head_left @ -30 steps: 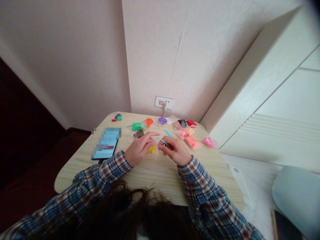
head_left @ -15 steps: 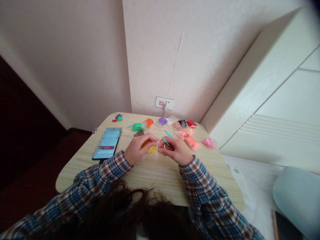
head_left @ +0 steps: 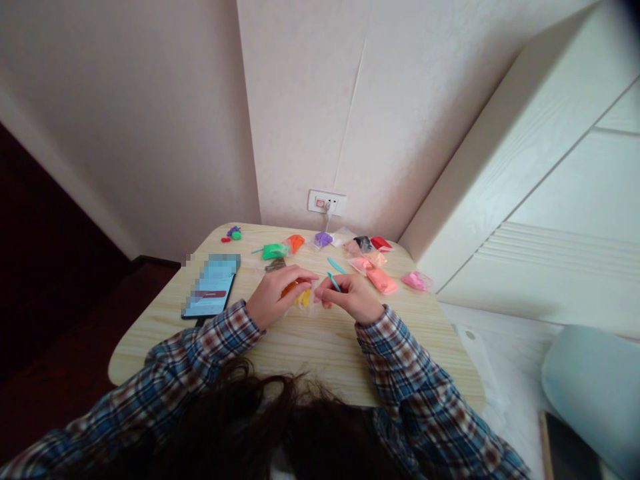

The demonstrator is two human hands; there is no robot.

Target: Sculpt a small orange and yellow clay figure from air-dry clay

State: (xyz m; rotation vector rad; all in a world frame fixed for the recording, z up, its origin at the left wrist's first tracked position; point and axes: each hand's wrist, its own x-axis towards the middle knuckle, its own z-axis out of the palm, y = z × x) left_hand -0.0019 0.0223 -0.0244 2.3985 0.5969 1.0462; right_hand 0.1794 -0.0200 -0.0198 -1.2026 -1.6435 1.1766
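My left hand (head_left: 280, 291) is closed around a clear plastic bag of yellow clay (head_left: 303, 297), near the middle of the wooden table. Beside it, my right hand (head_left: 353, 295) holds a slim turquoise modelling tool (head_left: 334, 283) that slants up between the fingers. The right fingertips are pinched at the bag's open side; whether they grip the plastic I cannot tell. Just beyond the hands lies a second turquoise tool (head_left: 337, 266). A brownish packet (head_left: 275, 265) sits behind my left hand, partly covered by it.
A smartphone (head_left: 213, 285) lies on the table (head_left: 300, 360) at the left. Toward the back are small clay pieces (head_left: 236, 235), a green bag (head_left: 275, 251), an orange bag (head_left: 295, 243), a purple bag (head_left: 323, 239) and several red, black and pink bags (head_left: 382, 281). A wall socket (head_left: 327, 202) holds a plug.
My right hand has drawn slightly away from the bag's mouth, and the tool in it stands at a steeper slant. My left hand keeps its hold. The view has shifted a little.
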